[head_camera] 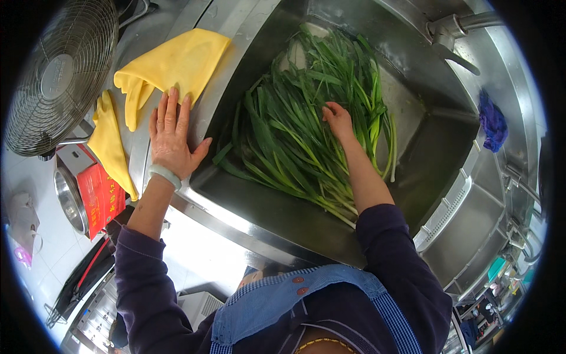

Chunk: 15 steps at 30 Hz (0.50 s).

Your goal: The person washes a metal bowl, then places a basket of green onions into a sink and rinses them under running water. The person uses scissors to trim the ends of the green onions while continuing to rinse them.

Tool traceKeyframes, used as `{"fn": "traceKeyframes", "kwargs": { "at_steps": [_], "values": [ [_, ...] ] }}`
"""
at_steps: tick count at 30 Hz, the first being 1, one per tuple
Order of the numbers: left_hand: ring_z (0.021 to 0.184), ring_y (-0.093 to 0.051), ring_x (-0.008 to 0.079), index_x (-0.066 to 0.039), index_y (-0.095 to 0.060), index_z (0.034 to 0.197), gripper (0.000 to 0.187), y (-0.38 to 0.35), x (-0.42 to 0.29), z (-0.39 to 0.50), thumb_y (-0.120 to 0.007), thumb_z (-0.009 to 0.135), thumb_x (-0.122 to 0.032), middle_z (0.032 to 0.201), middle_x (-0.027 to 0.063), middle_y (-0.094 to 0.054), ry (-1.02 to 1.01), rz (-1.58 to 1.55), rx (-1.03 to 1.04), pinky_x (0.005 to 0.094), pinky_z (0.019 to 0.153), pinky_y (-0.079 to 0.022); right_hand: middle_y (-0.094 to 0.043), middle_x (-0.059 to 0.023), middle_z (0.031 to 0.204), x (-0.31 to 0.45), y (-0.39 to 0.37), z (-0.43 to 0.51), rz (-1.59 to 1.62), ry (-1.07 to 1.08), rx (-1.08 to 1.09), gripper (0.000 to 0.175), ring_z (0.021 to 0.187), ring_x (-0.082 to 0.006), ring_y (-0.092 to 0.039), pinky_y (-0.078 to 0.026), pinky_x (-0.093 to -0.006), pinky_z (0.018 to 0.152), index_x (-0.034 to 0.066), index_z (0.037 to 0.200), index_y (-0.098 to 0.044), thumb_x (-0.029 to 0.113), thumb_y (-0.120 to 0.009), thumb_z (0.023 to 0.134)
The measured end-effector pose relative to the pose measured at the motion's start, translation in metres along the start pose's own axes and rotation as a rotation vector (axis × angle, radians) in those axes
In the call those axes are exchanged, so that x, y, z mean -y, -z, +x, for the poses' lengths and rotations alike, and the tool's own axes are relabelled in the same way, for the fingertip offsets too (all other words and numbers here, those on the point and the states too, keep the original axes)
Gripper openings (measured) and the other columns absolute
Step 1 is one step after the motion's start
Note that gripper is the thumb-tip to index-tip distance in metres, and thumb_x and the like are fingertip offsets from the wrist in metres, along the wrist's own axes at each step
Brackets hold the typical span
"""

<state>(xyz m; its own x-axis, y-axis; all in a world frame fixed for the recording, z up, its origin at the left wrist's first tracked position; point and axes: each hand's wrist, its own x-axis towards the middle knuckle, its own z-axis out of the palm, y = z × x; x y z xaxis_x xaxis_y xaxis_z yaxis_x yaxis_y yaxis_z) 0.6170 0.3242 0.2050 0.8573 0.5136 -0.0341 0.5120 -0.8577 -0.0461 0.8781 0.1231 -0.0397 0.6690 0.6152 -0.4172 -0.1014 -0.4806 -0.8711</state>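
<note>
My left hand (170, 119) lies flat on the stainless steel rim beside the sink (247, 223), fingers spread. Its fingertips touch the cuff of a yellow rubber glove (181, 62), and nothing is held in it. A second yellow glove (109, 144) lies farther left. Inside the sink is a large heap of long green stalks (287, 128), leek or green garlic by their look, with pale ends towards me. My right hand (339, 121) reaches over the middle of the heap with its fingers curled. Whether it grips any leaves cannot be made out.
A steel tap (453, 40) juts over the sink's far right corner. A crumpled blue-purple cloth (493, 121) lies on the right rim, near a white perforated plastic strip (444, 214). At left stand a wire-caged fan (62, 79), a metal bowl (70, 201) and a red printed bag (99, 197).
</note>
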Motion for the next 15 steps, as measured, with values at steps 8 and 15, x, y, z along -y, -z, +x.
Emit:
{"fn": "traceKeyframes", "kwargs": {
  "at_steps": [8, 15],
  "values": [
    [0.129, -0.014, 0.0305, -0.009, -0.02, 0.133, 0.086, 0.0, 0.0, 0.0, -0.065, 0.064, -0.032, 0.139, 0.0154, -0.016, -0.007, -0.004, -0.017, 0.0446, 0.102, -0.012, -0.056, -0.0015, 0.067, 0.02, 0.002, 0.009, 0.221, -0.252, 0.016, 0.032, 0.066, -0.0118, -0.05, -0.039, -0.0269, 0.066, 0.003, 0.087, -0.059, 0.034, -0.056, 0.081],
    [0.129, -0.015, 0.0309, -0.009, -0.02, 0.133, 0.086, 0.0, 0.0, 0.0, -0.065, 0.063, -0.031, 0.139, 0.0153, -0.016, -0.009, -0.015, -0.016, 0.0451, 0.102, -0.013, -0.053, 0.0001, 0.064, 0.02, 0.008, 0.005, 0.188, -0.211, 0.053, 0.026, 0.064, -0.0092, -0.045, -0.037, -0.0264, 0.071, 0.0065, 0.077, -0.058, 0.032, -0.054, 0.083]
  ]
}}
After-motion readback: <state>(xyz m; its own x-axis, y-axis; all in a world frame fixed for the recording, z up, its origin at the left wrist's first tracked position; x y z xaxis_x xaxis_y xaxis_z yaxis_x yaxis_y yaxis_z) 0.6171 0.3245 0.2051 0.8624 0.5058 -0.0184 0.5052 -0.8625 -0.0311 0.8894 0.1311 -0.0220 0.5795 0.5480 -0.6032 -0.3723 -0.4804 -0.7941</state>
